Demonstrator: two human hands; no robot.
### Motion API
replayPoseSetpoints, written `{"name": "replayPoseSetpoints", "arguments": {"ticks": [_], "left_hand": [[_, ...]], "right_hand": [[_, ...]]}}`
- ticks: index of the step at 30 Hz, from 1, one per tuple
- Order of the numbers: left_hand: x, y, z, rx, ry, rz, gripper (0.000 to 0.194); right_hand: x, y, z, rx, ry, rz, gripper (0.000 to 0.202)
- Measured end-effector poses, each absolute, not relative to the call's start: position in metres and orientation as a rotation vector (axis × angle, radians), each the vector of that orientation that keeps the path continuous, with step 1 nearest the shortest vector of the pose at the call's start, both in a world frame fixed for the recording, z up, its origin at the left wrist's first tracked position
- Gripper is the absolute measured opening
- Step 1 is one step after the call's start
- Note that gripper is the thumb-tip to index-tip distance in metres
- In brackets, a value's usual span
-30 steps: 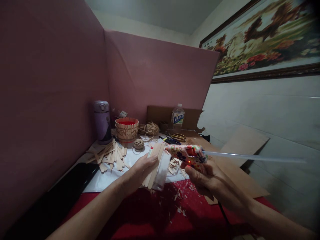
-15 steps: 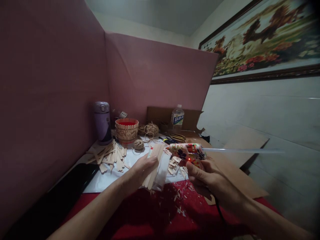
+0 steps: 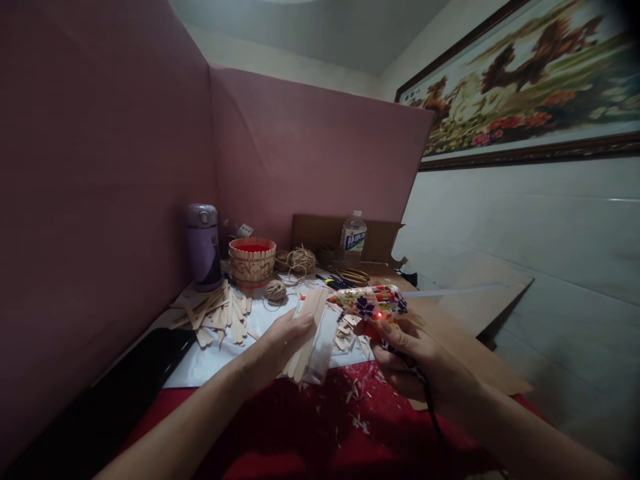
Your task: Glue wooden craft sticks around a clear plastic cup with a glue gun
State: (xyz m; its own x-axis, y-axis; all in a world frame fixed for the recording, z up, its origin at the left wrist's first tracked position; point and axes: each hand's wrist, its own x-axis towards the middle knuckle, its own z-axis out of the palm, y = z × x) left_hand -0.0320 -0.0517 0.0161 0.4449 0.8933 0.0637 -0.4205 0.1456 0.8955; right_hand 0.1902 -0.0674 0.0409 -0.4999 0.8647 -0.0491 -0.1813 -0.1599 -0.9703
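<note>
My left hand (image 3: 280,343) grips a clear plastic pack (image 3: 324,347) together with flat wooden sticks (image 3: 304,353), held slanted over the front of the white sheet. In my right hand (image 3: 413,353) is a flower-patterned glue gun (image 3: 373,303), with a small red light lit and a black cord hanging down. Its nozzle points left, close to the upper end of the sticks. A long translucent glue stick (image 3: 455,291) comes out of its back end. Small wood pieces (image 3: 346,333) lie behind the pack.
Loose sticks (image 3: 217,313) lie at left beside a purple flask (image 3: 204,247) and a black object (image 3: 150,360). Behind are a stick-covered pot (image 3: 253,262), twine balls (image 3: 301,260), pliers (image 3: 330,282), a bottle (image 3: 353,240) and cardboard (image 3: 460,340). Shavings dot the red cloth (image 3: 280,427).
My right hand has tilted the glue gun a little, and the glue stick now angles slightly upward to the right. My left hand and its sticks have hardly moved.
</note>
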Motion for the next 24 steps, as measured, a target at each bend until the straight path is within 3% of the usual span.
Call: {"name": "replayPoseSetpoints", "arguments": {"ticks": [6, 13, 16, 19, 24], "left_hand": [[-0.034, -0.053, 0.016, 0.999, 0.619, 1.039, 0.039], [-0.036, -0.053, 0.016, 0.964, 0.648, 1.024, 0.045], [-0.038, -0.051, 0.016, 0.940, 0.653, 0.996, 0.048], [-0.039, -0.050, 0.016, 0.905, 0.665, 0.989, 0.046], [-0.041, -0.049, 0.016, 0.890, 0.649, 1.013, 0.045]], "right_hand": [[0.206, -0.057, 0.047, -0.763, -1.353, 1.638, 0.044], [0.247, -0.033, 0.043, -1.184, -1.694, 0.955, 0.043], [0.262, -0.024, 0.027, -1.388, -2.017, 0.488, 0.032], [0.275, -0.017, 0.012, -1.545, -2.231, 0.063, 0.035], [0.291, -0.003, -0.005, -1.625, -2.369, -0.130, 0.038]]}}
